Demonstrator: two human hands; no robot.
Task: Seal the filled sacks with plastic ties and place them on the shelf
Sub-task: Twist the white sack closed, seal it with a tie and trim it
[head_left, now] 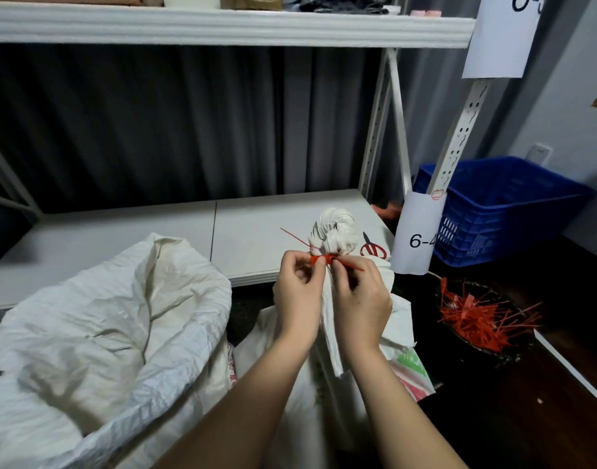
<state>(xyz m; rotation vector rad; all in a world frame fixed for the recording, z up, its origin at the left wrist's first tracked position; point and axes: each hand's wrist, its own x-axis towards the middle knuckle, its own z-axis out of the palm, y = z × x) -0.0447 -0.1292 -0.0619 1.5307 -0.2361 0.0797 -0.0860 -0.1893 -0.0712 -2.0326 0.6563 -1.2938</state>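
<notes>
Red plastic tie (324,259) pinched between left hand (299,292) and right hand (359,296), cinching sack (334,228) neck.

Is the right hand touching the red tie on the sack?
Touching. The head view shows the right hand pinching the red tie around the sack neck.

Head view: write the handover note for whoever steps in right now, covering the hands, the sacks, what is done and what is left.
Left hand and right hand both pinch the red tie wrapped round the bunched neck of the sack in front.
Second sack at left gapes open, no tie on it.
Spare ties lie piled at right; scissors lie on the lower shelf.
Done: neck gathered, tie wrapped round.
Left: tighten if needed, shelve this sack, seal and shelve the other.
</notes>
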